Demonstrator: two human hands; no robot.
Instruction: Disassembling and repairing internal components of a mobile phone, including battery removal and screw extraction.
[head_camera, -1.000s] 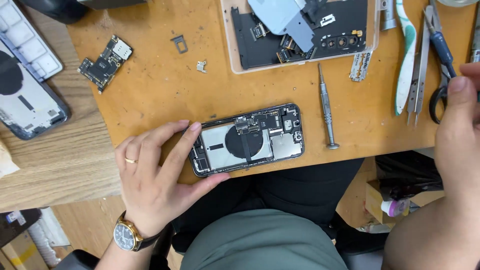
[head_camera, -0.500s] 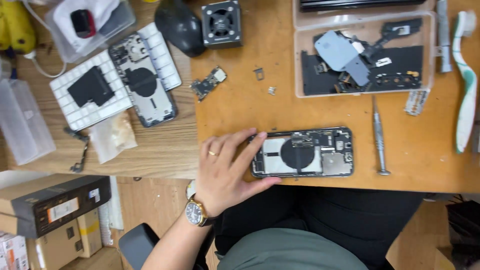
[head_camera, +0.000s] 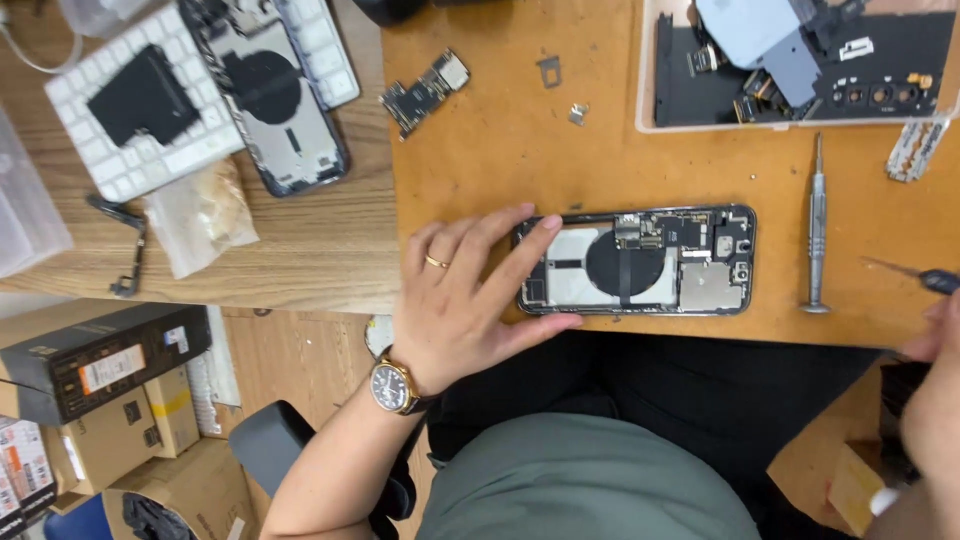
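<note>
From your head camera, your left hand lies flat on the orange mat of the worktop, with a gold ring on one finger and a watch on the wrist. Its fingers are spread and it presses on the left end of the open phone, thumb along the near edge, not closed around it. The phone lies flat on its side near the front edge of the mat, just in front of you, with its insides showing: a dark round coil in the middle and small silver parts to the right. Your right hand is at the far right edge, blurry, and it holds a thin dark tool whose tip points toward the phone but is well apart from it. A grey screwdriver lies on the mat just right of the phone. Behind it sits a clear tray with dark phone parts. A small circuit board lies farther back on the left. Off the mat, a second phone back rests partly on a white keyboard.
</note>
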